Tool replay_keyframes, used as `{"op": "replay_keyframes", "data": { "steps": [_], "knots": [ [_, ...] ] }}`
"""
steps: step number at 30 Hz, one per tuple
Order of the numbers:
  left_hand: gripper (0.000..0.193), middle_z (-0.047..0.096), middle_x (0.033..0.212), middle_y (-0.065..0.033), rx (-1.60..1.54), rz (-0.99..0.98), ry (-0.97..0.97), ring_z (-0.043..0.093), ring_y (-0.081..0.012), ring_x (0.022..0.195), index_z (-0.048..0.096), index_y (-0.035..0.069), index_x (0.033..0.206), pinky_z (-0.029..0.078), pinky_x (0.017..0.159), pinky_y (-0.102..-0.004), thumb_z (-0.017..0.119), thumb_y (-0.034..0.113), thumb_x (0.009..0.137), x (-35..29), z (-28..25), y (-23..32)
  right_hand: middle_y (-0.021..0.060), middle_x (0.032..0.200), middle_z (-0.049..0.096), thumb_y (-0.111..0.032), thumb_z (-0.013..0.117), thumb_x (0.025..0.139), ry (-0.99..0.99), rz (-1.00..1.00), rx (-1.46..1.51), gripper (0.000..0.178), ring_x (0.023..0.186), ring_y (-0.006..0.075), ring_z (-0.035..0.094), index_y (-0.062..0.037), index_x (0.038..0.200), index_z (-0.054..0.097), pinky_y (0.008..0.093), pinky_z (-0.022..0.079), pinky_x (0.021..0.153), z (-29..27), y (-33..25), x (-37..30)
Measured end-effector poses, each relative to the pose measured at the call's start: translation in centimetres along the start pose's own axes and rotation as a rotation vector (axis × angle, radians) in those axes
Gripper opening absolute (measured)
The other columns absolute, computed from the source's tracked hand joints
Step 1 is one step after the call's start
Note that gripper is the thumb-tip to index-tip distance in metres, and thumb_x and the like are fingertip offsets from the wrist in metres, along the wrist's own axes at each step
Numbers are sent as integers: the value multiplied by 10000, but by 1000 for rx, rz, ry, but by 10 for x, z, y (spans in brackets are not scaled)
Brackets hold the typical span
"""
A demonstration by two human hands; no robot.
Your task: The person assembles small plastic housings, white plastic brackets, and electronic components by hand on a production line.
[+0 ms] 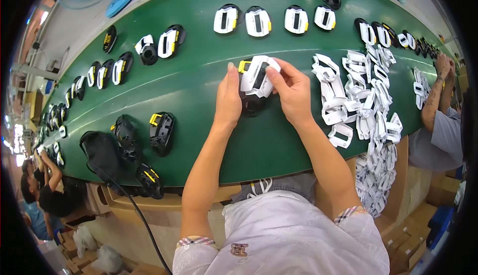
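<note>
Over the middle of the green table, both hands grip one part: a white plastic cover (254, 78) lying against a black plastic housing (253, 105) with a yellow tab at its upper left. My left hand (229, 96) is closed along the housing's left side, its thumb pointing up. On the other side, my right hand (293, 90) is closed on the cover, with the thumb pressed on its face near the dark slot. Whether the cover sits fully on the housing, I cannot tell. Part of the housing is hidden beneath the cover and fingers.
Loose white covers (343, 101) are heaped to the right, with more in a box (377, 180) below the edge. Black housings (162, 133) and a black pouch-like thing (102, 153) with a cable lie left. Covered units (258, 21) line the far side. Co-workers sit at both ends.
</note>
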State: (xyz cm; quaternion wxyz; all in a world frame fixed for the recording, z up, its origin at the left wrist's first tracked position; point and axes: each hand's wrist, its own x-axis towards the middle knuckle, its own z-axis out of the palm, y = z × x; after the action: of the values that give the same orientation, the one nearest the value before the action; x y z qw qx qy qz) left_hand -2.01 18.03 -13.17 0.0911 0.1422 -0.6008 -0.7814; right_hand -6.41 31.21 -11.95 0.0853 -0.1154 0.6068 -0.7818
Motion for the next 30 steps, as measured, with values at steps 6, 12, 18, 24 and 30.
{"op": "replay_keyframes", "data": {
  "steps": [6, 12, 18, 24, 30],
  "knots": [
    [407, 623, 883, -53, -6, 30, -34, 563, -80, 770, 570, -19, 1022, 448, 672, -222, 462, 369, 963, -1, -7, -4, -5, 879, 563, -115, 676, 850, -36, -109, -195, 300, 687, 44, 483, -8, 1126, 630, 177, 434, 644, -3, 12, 2],
    [289, 660, 872, -92, 45, 152, -65, 610, -104, 791, 560, -50, 1004, 474, 681, -231, 636, 198, 876, -2, -5, 2, 69, 954, 635, -143, 652, 873, -149, 239, 108, 284, 796, 80, 585, 51, 1077, 608, 216, 471, 720, -8, -1, 8],
    [229, 646, 827, -75, 93, 197, -9, 601, -101, 750, 580, -35, 922, 472, 661, -228, 637, 180, 865, -8, 0, -8, 70, 906, 659, -129, 639, 880, -125, 118, -100, 261, 810, 77, 596, 59, 1057, 600, 218, 474, 722, -7, 0, -3],
    [246, 619, 913, -65, -96, 235, -120, 588, -100, 776, 526, -25, 1039, 489, 687, -240, 621, 152, 896, -7, -1, 4, 63, 935, 650, -107, 648, 866, -305, 197, 126, 255, 833, 96, 608, 46, 1060, 588, 229, 485, 744, -13, -10, 6],
    [289, 615, 976, -86, 56, 321, -183, 589, -121, 856, 532, -19, 1055, 480, 748, -253, 639, 187, 882, -2, -14, 0, 71, 935, 654, -107, 681, 838, -303, 105, 48, 253, 837, 111, 611, 17, 1045, 606, 243, 488, 735, -13, -4, 1]
  ]
}}
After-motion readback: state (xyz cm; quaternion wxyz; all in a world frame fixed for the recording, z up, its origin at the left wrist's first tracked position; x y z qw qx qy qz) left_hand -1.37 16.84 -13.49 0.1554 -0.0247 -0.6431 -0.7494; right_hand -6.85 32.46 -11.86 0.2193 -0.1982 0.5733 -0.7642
